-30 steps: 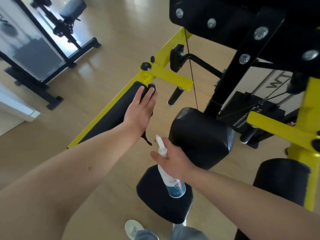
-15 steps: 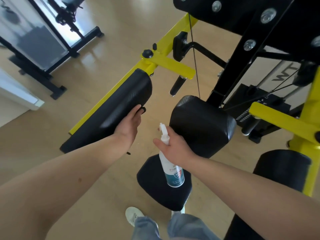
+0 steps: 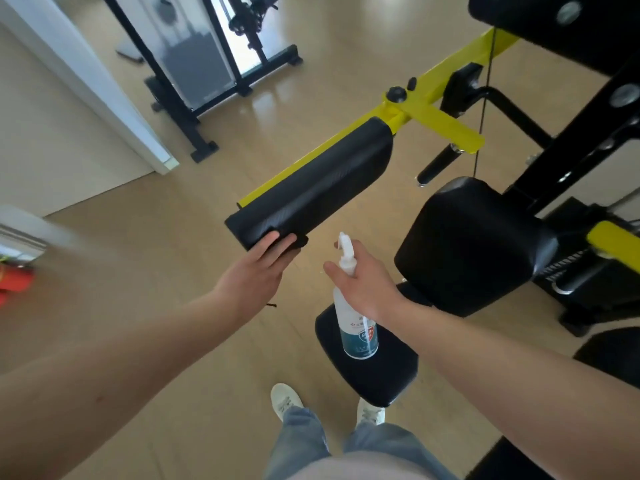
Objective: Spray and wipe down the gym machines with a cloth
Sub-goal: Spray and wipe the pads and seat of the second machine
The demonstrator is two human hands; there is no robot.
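At the far left edge a blurred red thing (image 3: 12,282) sits low by the wall, and a white door frame (image 3: 104,84) runs up from the wooden floor (image 3: 156,244). Behind it, well apart from the person, stands a black machine (image 3: 194,64) on floor feet. Nearer the middle, the left hand (image 3: 258,268) reaches forward with its fingers straight and together, pressing a dark cloth (image 3: 300,241) flat against the near end of a long black pad (image 3: 311,181); only a corner of the cloth shows past the fingertips. The pad lies along a yellow bar (image 3: 433,79) that slants up to the right. Just right of that, the right hand (image 3: 367,285) is wrapped round the neck of a spray bottle (image 3: 358,330), which hangs upright with its white nozzle pointing toward the long pad, near it but apart from it. Below the bottle is a small black seat (image 3: 377,375), with two pale shoes (image 3: 285,400) on the floor at its near edge. Further right a thick square black pad (image 3: 474,244) stands against the black frame.
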